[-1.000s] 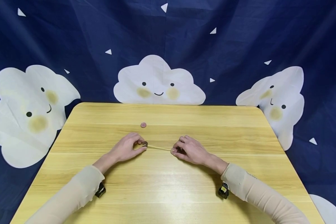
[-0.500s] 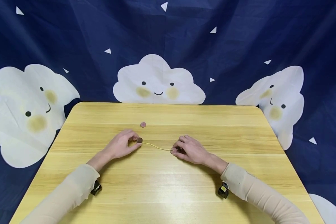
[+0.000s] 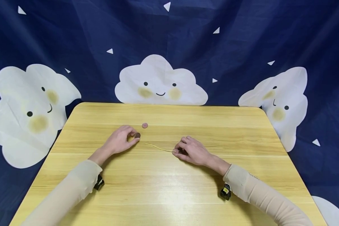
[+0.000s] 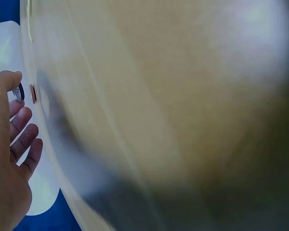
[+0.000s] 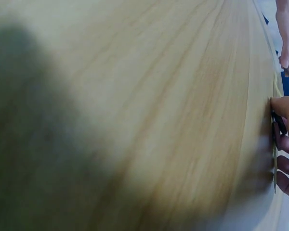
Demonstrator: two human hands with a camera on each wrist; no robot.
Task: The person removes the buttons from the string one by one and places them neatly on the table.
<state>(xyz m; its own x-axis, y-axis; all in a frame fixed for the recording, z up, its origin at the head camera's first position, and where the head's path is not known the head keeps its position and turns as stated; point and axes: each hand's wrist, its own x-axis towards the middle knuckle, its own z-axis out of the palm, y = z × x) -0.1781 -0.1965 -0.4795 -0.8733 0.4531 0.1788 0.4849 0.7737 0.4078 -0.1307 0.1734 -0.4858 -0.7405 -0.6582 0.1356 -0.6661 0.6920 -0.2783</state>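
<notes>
With my left hand (image 3: 120, 141) I pinch a dark brown button (image 3: 137, 135), and with my right hand (image 3: 194, 151) I hold a pinkish button (image 3: 174, 152), my grip narrow on each. A yellow string (image 3: 159, 148) runs from the pinkish button, its end apart from the dark brown button. A loose button (image 3: 145, 125) lies on the wooden table (image 3: 169, 182), just beyond my left hand.

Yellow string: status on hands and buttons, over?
Left hand pinches dark button, apart from yellow string. Right hand pinches pink button, string across it. Loose button lies on table; string's free end unobstructed.
</notes>
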